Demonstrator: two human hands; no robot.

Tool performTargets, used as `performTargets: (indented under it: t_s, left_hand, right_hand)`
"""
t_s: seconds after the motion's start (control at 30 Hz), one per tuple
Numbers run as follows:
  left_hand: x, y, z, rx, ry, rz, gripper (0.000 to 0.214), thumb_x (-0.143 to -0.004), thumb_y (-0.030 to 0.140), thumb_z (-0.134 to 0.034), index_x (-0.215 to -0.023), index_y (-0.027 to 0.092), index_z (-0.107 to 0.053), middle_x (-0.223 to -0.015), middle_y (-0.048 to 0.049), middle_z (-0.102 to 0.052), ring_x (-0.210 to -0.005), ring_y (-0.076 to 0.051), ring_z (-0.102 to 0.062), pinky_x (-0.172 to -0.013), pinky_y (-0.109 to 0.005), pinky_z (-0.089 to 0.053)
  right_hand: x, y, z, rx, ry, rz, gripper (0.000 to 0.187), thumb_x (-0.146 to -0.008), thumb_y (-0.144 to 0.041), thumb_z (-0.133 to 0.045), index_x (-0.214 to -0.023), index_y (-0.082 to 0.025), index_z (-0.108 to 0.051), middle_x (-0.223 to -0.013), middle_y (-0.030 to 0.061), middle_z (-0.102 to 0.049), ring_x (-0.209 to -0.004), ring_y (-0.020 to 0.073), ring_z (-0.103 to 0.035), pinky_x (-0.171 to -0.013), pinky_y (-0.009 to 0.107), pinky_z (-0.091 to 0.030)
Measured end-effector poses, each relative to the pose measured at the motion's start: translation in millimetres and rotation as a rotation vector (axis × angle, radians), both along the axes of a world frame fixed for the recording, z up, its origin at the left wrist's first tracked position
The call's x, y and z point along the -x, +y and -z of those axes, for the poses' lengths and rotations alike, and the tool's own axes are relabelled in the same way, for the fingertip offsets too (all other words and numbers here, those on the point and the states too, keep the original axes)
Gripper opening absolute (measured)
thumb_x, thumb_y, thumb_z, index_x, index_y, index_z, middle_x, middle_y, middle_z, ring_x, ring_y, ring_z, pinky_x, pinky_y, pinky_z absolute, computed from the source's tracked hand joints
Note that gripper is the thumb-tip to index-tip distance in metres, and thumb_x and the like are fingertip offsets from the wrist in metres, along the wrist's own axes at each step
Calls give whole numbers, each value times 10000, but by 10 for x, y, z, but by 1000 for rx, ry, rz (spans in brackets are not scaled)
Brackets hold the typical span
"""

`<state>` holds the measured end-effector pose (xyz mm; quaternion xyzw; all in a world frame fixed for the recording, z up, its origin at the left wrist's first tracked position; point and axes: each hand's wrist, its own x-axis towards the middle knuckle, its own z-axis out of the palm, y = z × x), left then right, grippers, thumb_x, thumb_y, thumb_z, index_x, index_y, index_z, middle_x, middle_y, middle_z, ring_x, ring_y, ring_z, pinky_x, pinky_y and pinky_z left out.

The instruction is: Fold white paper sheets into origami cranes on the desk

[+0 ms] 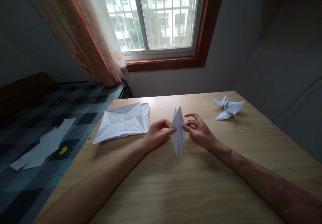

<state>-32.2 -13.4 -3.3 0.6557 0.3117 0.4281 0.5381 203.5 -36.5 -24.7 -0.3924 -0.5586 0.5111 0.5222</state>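
Observation:
A piece of white folded paper [178,133], shaped like a tall diamond with split points at top and bottom, is held upright over the middle of the table. My left hand [161,131] pinches its left edge between thumb and fingers. On the opposite edge, my right hand [198,130] grips it with thumb and a finger, while other fingers curl above, off the paper. Creased white sheets [124,121] lie to the left of my left hand. Beyond my right hand, at the back right, are folded paper cranes [228,107], close together or overlapping.
The wooden table [156,187] reaches back toward the wall under a barred window [168,16]. To the left stands a bed with a checked cover [83,118], with white paper pieces [45,147] lying on it. A patterned curtain [93,43] hangs beside the window.

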Motion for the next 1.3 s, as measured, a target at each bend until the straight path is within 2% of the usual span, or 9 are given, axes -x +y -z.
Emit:
performTargets:
  t_s: [0.07,0.17,0.27,0.37,0.47,0.73,0.93,1.1,1.3]
  left_hand:
    - [7,10,35,66,-21,5,443,-812,452,-959,-776,152,-636,-851,-32,-700,-803,-151,-634,-739,-258,-477]
    - [27,10,39,118,-6,83,441,-822,448,-955,-810,153,-628,-858,-36,-690,-788,-146,-626,-715,-250,-466]
    - [44,4,11,129,-26,193,410,-838,414,-950,-1002,164,-670,-931,-36,-696,-813,-146,-633,-730,-247,-474]
    - [49,-4,-12,135,-51,307,489,-883,394,-918,-1259,195,-677,-956,-28,-683,-825,-147,-628,-738,-246,-461]
    - [52,-12,-26,131,-59,366,504,-917,386,-886,-1337,203,-674,-935,-21,-660,-828,-148,-618,-746,-250,-446]
    - [69,-41,-78,125,69,366,363,-915,425,-869,-1076,153,-691,-941,-35,-674,-854,-166,-610,-755,-257,-424]
    - [25,-81,-94,271,-28,389,419,-846,434,-911,-962,175,-602,-871,-8,-636,-786,-145,-583,-717,-243,-402]
    - [31,-61,-102,238,7,349,485,-791,450,-932,-857,185,-532,-804,24,-531,-734,-122,-496,-659,-227,-353]
    - [29,-51,-70,164,30,328,520,-819,471,-922,-772,183,-491,-793,17,-523,-749,-127,-503,-665,-242,-361]
  right_hand:
    - [-10,-1,-17,0,-1,-34,578,-871,-493,-907,-1287,-236,-598,-880,12,-787,-837,222,-758,-778,335,-575]
    - [-21,-18,-49,-52,-41,-105,402,-907,-491,-881,-1149,-218,-712,-1026,60,-812,-963,242,-768,-864,360,-600]
    - [-40,-37,-62,-114,-93,-133,284,-954,-465,-843,-1043,-209,-760,-1078,65,-808,-1034,252,-757,-928,377,-606]
    - [-77,-41,-49,-173,-145,-161,260,-976,-417,-820,-1140,-217,-791,-1136,68,-811,-1103,272,-749,-1006,409,-597]
    - [-106,-42,-49,-223,-159,-192,350,-970,-367,-822,-1292,-236,-788,-1268,75,-802,-1207,294,-728,-1094,434,-565]
    - [-60,-76,-114,-158,-105,-262,333,-978,-435,-827,-1207,-193,-814,-1133,72,-814,-1028,261,-750,-914,360,-610]
    - [-62,-64,-81,-182,-137,-241,297,-994,-429,-810,-1198,-214,-824,-1119,68,-814,-1057,267,-745,-961,376,-592]
    - [-79,-63,-53,-171,-123,-251,301,-960,-455,-833,-1129,-206,-822,-1090,84,-811,-1082,294,-733,-1015,439,-573]
    - [-70,-63,27,-26,51,-279,321,-890,-472,-902,-960,-207,-735,-989,58,-772,-903,237,-703,-816,361,-572]
